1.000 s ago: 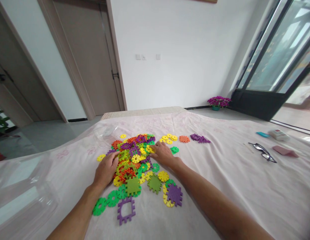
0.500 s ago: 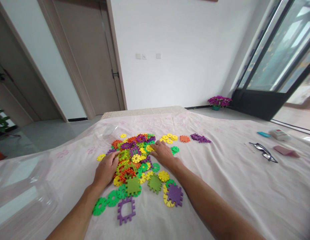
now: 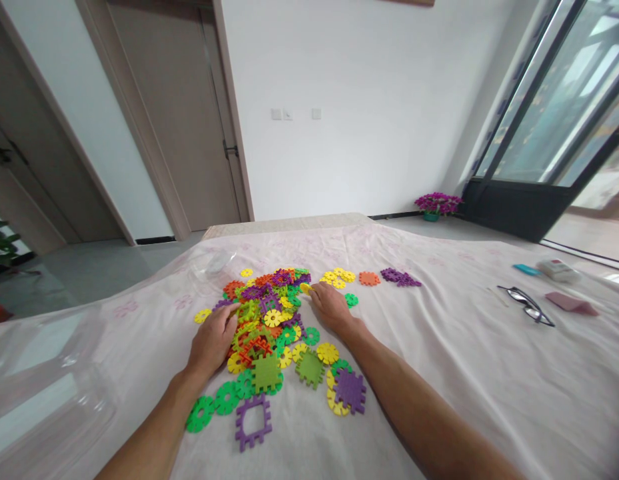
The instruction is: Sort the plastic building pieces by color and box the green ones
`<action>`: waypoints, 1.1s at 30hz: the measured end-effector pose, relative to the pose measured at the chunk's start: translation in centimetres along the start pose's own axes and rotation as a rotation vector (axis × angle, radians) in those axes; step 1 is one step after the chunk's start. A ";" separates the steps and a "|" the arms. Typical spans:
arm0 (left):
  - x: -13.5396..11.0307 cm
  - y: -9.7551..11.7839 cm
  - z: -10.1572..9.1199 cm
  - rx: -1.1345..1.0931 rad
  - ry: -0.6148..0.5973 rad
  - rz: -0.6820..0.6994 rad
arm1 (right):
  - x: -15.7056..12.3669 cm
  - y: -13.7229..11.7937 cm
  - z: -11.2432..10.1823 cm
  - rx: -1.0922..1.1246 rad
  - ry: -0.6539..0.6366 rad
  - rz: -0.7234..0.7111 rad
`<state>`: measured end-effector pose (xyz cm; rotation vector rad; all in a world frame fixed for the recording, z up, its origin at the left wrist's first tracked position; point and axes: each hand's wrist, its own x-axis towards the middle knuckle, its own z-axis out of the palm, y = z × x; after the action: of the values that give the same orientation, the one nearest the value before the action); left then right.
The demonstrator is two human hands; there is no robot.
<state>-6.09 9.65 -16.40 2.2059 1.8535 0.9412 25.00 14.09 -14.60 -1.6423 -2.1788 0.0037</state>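
Near the middle of the frame, the right hand (image 3: 330, 308) pinches a yellow notched disc (image 3: 305, 289) between thumb and fingers, at the upper right edge of a heap of interlocking plastic pieces (image 3: 270, 305). The disc sits at the fingertips, left of and slightly above the knuckles; seen tilted, its narrowed outline slants from upper left to lower right. A group of yellow discs (image 3: 347, 275) lies just above and right of that hand, on the side away from the heap. The left hand (image 3: 212, 338), farther from both, rests against the heap's left side, fingers loosely together; whether it grips anything I cannot tell
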 end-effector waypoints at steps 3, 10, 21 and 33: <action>0.0 0.1 -0.1 0.002 0.000 -0.011 | 0.1 1.0 -0.7 -0.028 0.074 0.067; 0.1 0.0 -0.1 0.004 0.001 -0.010 | -0.2 4.6 -2.5 -0.123 0.300 0.309; 0.2 -0.3 0.2 -0.001 -0.006 -0.009 | -1.4 -0.1 -0.8 0.060 0.023 -0.167; 0.2 -0.7 0.4 0.004 -0.001 -0.008 | -1.4 -0.6 0.2 0.112 -0.088 -0.331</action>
<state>-6.48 10.10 -16.93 2.1994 1.8638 0.9356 24.73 12.69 -15.09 -1.2287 -2.4443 0.1027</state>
